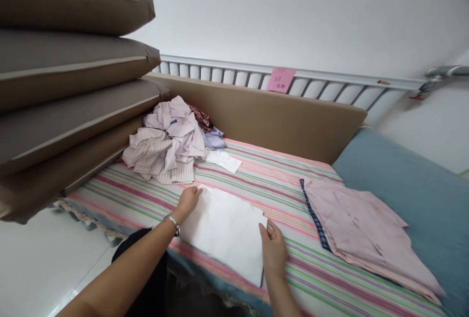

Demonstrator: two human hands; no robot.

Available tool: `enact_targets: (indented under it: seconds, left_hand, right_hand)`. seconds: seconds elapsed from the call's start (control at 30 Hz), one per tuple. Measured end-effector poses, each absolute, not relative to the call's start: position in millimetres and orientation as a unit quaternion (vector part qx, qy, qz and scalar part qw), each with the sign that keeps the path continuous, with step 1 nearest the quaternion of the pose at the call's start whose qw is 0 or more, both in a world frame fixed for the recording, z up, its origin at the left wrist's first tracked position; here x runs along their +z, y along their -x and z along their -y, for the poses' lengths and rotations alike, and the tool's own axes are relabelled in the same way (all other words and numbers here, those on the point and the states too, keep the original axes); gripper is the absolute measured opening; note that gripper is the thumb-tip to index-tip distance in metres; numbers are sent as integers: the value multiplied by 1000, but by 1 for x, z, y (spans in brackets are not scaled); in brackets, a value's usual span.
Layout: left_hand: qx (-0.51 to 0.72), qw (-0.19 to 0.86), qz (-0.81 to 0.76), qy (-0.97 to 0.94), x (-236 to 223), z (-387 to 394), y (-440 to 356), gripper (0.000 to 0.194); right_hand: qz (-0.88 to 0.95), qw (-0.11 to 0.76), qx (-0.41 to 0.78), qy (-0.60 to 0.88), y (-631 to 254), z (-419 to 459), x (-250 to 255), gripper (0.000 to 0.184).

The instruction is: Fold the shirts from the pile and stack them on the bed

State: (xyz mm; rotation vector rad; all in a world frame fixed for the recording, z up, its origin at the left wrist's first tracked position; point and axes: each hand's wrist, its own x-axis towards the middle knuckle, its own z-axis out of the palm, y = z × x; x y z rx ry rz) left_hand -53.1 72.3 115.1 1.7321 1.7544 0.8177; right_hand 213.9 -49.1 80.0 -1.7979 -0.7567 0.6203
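Note:
A white folded cloth (225, 231) lies spread in a flat rectangle on the striped bed sheet (256, 170), near the front edge. My left hand (188, 203), with a silver bracelet at the wrist, pinches its far left corner. On the opposite side, my right hand (274, 246) has thumb and fingers closed on the cloth's right edge near the far corner. Beyond my left hand is a loose heap of clothes (179, 134), pale pink and striped. A small white piece of fabric (224, 159) sticks out beside the heap.
Folded pink clothes (362, 231), with dark plaid fabric beneath, lie at the right beside a blue-green cover (399, 175). Stacked brown cushions (80, 77) rise at the left. A brown padded board (256, 114) stands along the back before a white radiator (223, 73) bearing a pink note (281, 80).

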Motion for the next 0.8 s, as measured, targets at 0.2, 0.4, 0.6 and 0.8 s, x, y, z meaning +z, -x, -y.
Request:
enact_targets:
  seconds: [0.2, 0.4, 0.6, 0.8]
  left_hand:
    - [315, 320, -654, -608, 93, -77, 59, 38]
    - [277, 252, -698, -610, 87, -78, 50, 26]
    - [242, 223, -708, -625, 90, -73, 46, 24]
    - [307, 243, -656, -645, 102, -69, 68, 34]
  right_hand:
    - [290, 524, 285, 748, -223, 31, 81, 63]
    - [366, 447, 266, 772, -220, 27, 88, 54]
    - [414, 321, 154, 838, -207, 27, 92, 48]
    - [443, 291, 98, 842, -208, 37, 111, 48]
